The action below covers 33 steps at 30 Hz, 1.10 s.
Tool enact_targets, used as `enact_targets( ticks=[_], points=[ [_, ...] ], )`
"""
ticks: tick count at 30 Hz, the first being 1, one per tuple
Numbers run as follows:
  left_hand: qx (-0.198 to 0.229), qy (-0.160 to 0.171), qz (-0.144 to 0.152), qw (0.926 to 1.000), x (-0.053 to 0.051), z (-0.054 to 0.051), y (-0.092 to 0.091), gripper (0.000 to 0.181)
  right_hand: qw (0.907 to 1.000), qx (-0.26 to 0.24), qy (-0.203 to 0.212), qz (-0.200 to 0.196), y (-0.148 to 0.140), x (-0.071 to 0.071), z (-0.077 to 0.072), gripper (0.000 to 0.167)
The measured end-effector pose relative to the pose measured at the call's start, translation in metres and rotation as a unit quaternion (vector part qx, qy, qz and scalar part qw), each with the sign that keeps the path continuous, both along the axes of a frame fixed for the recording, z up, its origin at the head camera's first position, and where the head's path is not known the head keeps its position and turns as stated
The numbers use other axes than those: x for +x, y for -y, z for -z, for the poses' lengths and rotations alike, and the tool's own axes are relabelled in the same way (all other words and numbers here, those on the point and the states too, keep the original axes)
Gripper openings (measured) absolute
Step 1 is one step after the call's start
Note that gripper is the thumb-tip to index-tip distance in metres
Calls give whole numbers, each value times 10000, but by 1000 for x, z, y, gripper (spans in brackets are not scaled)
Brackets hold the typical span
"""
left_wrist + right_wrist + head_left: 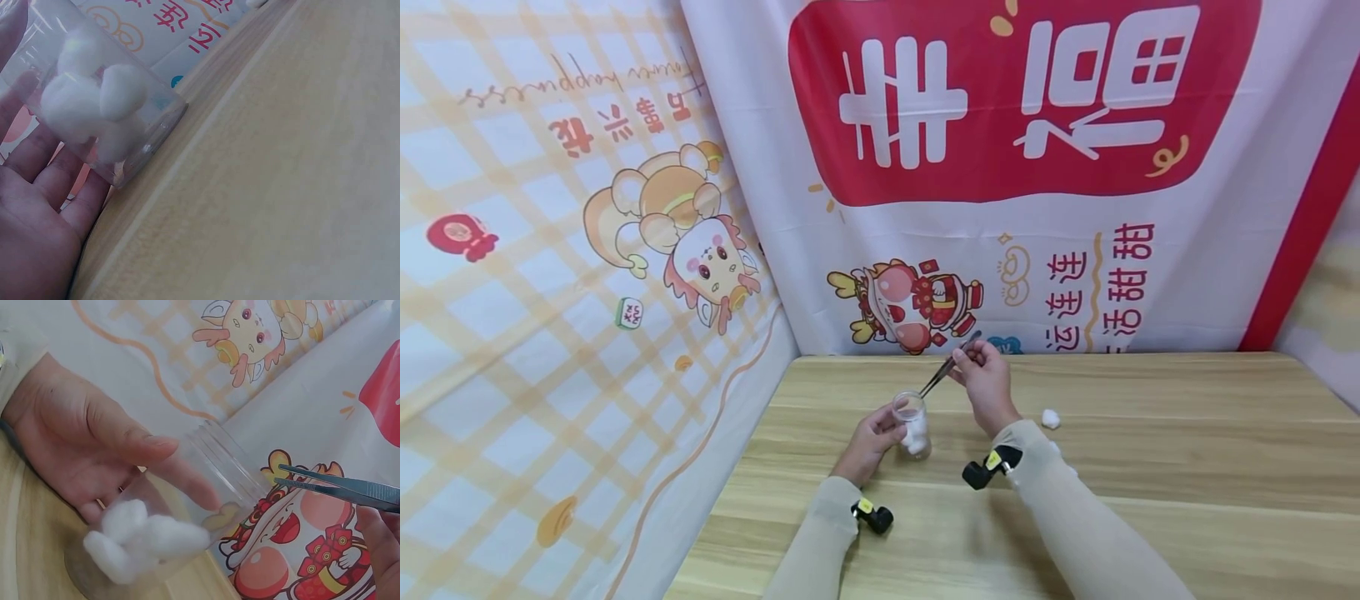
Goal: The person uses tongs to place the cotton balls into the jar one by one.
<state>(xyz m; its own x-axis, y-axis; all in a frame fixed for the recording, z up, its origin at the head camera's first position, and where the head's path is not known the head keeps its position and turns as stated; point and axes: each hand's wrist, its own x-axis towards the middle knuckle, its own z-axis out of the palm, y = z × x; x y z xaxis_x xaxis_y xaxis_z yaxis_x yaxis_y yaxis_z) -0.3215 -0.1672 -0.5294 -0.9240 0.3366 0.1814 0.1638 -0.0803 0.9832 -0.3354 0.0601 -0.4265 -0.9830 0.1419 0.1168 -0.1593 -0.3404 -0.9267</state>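
A clear jar (916, 446) without a lid holds several white cotton balls (140, 534) in its lower part. My left hand (871, 442) grips the jar from the left, thumb and fingers around its side. Dark metal tweezers (942, 375) are pinched in my right hand (987, 385), just above and to the right of the jar. In the right wrist view the tweezers' tips are slightly apart with nothing between them, beside the jar's threaded mouth (231, 456). A loose cotton ball (1051, 418) lies on the table, right of my right wrist.
The wood-grain table (1187, 450) ends at a white and red printed cloth (1075, 217) behind. A checked cloth (587, 333) with cartoon figures hangs on the left. Each wrist wears a small black camera (874, 517).
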Motion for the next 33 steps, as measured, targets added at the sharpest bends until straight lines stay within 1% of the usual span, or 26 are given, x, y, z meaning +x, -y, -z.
enact_targets(
  ticks=[7,15,24,30,33],
  points=[
    [-40,5,-31,10000,-1,0,0,53,9998,-28,-183,-44,-7,3,-2,18],
    [-87,14,-27,10000,-1,1,1,55,9998,60,-191,-40,-16,6,-3,21],
    [-42,28,29,10000,-2,1,2,57,9994,-63,-342,55,-29,9,-1,20],
    [-6,76,50,10000,-1,0,2,56,9990,-147,-403,115,-37,12,2,27],
    [-63,95,77,9999,-1,-1,1,55,9988,-133,-439,152,-40,14,3,24]
  ],
)
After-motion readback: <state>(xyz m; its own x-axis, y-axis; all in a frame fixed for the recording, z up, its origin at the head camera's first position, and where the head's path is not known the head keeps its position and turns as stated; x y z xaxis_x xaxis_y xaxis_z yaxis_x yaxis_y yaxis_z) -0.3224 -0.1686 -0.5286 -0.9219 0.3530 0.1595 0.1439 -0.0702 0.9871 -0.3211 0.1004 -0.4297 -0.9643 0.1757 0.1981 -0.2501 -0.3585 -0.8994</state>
